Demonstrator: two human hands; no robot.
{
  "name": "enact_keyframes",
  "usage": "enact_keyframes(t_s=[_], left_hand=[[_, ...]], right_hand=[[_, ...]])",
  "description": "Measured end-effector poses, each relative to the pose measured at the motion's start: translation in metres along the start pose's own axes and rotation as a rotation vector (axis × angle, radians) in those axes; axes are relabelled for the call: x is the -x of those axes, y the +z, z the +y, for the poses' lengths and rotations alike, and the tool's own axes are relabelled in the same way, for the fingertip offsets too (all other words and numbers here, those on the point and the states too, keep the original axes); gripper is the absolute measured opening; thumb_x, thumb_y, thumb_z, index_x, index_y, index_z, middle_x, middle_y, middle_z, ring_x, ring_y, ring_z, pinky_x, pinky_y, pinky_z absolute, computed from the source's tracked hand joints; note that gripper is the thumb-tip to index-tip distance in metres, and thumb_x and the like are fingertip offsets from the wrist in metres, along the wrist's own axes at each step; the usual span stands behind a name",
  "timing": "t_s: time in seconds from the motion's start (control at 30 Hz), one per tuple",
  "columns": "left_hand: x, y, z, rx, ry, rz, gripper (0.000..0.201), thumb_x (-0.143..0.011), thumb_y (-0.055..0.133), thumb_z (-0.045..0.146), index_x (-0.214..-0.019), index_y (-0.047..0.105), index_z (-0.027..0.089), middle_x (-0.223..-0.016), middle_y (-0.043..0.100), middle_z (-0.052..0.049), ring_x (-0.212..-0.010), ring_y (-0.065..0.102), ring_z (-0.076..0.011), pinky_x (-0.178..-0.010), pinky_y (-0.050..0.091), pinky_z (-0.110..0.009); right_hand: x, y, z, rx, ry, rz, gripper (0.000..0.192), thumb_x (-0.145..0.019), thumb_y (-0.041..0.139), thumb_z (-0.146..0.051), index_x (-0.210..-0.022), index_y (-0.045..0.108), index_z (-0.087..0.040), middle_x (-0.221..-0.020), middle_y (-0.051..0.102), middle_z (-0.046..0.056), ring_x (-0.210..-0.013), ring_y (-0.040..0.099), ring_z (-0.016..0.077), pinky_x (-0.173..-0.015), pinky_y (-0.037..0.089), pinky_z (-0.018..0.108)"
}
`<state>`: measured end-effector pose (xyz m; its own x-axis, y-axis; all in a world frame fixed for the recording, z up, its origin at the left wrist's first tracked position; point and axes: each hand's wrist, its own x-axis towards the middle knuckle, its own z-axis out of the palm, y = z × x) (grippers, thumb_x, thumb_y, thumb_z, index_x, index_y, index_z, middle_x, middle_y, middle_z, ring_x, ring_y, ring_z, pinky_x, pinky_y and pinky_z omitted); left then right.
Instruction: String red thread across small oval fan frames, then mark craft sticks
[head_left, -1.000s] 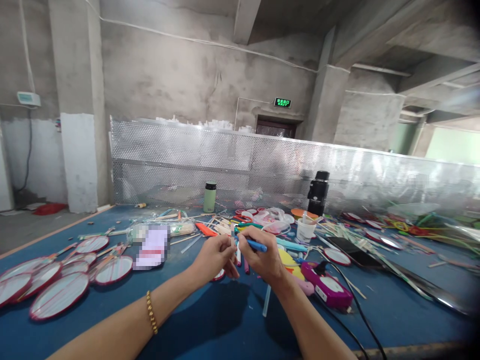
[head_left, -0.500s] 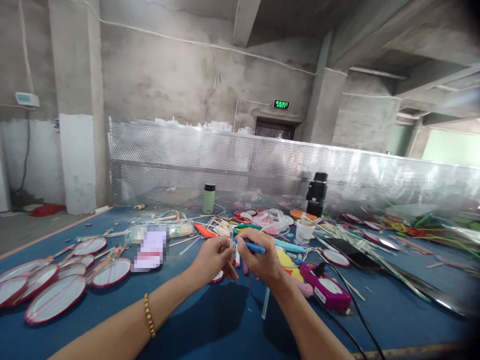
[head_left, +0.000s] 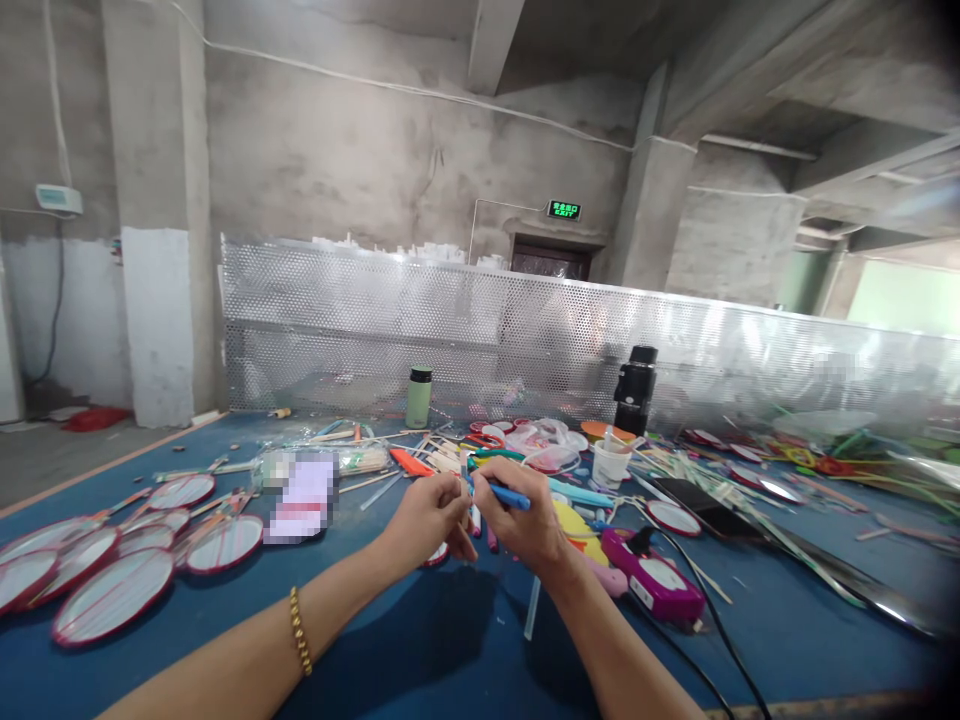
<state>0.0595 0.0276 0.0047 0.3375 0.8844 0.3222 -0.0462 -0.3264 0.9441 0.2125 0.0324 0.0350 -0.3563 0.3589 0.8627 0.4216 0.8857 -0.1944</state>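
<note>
Over a blue table (head_left: 420, 650) crowded with craft bits, the left hand (head_left: 429, 516) and the right hand (head_left: 526, 520) meet in the middle, nearly touching. The right hand's fingers are curled tight around a blue pen (head_left: 504, 493), which lies slanted with its tip pointing toward the left hand. The left hand's thumb and fingers are pinched together on a thin pale stick (head_left: 464, 478) that stands almost upright between the two hands; the view is too small to say whether the pen tip touches it. A gold bracelet (head_left: 301, 630) sits on the left forearm. Left of the hands lie several round red-rimmed fans (head_left: 116, 592) spread flat. Just right of the right wrist rests a pink device (head_left: 651, 580) with a black cable (head_left: 712, 625) running toward the table's near edge. Farther back stand a green bottle (head_left: 419, 396), a black bottle (head_left: 635, 389) and a white cup (head_left: 609, 462), in front of a perforated metal screen (head_left: 375, 320).
</note>
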Motion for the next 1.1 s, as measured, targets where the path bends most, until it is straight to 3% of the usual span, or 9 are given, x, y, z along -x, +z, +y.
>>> enact_keyframes(t_s=[1.1], left_hand=[[-0.0006,0.0014,-0.0008,0.017,-0.001,0.034,0.029,-0.078,0.061,0.043,-0.068,0.049,0.018,-0.053,0.060,0.002,-0.044,0.067,-0.0186,-0.039,0.047,-0.022]], right_hand=[[-0.0007,0.0001,-0.0009,-0.015,-0.008,0.004,0.016,-0.085,0.051,-0.014,-0.070,0.056,-0.019,-0.062,0.056,-0.002,-0.055,0.048,0.0101,-0.057,0.038,0.023]])
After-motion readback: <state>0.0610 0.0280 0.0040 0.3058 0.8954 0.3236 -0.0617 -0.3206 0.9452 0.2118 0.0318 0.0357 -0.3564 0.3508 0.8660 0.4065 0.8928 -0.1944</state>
